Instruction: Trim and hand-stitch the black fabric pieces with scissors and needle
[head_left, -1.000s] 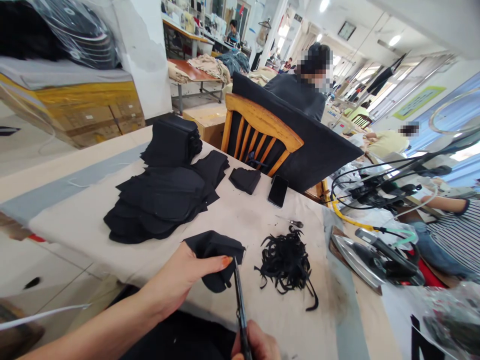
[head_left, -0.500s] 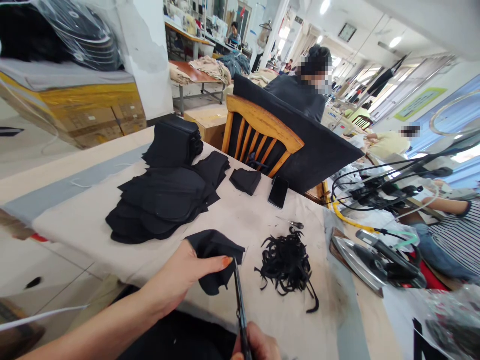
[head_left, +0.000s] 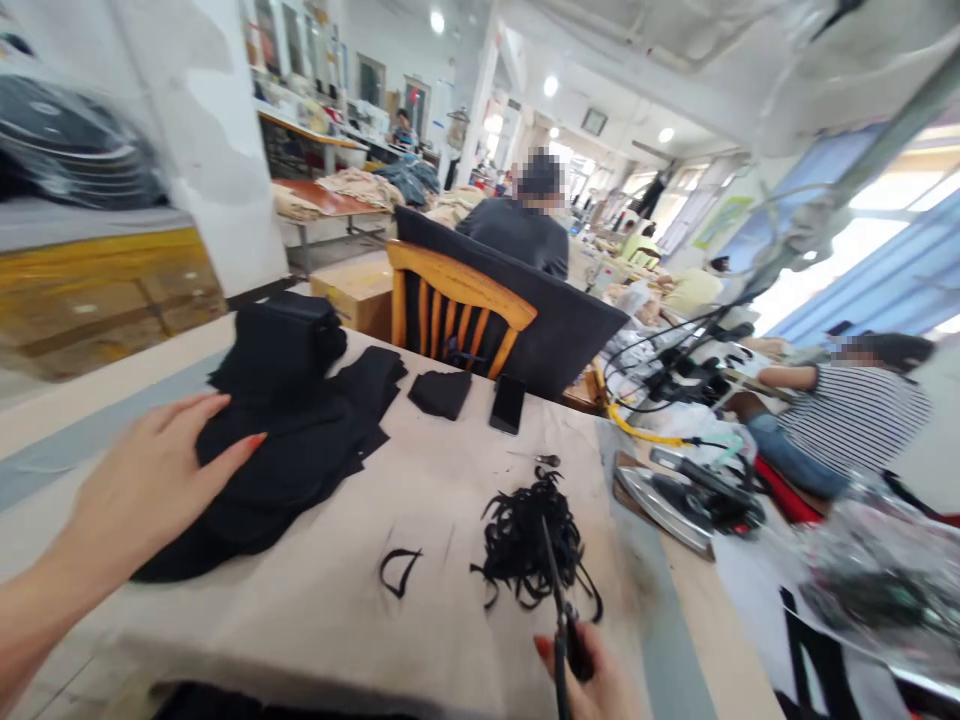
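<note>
My left hand (head_left: 154, 480) is over the left edge of the spread pile of black fabric pieces (head_left: 277, 470), its thumb and fingers apart and nothing seen between them. In my right hand (head_left: 592, 675) are black scissors (head_left: 559, 610), their blades pointing away from me over a heap of thin black offcuts (head_left: 529, 540). One curled black strip (head_left: 401, 572) lies alone on the pale cloth between my hands. Behind the spread pile stands a taller black stack (head_left: 277, 345).
A small black piece (head_left: 441, 394), a phone (head_left: 508, 404) and a small pointed tool (head_left: 547, 460) lie toward the far edge. An iron (head_left: 667, 505) rests at the right. Beyond are a wooden chair (head_left: 465, 290) and seated people.
My left hand has let go of the black piece and moved left to the pile. The scissors have moved right, over the offcuts. A curled strip now lies on the cloth. The view has shifted.
</note>
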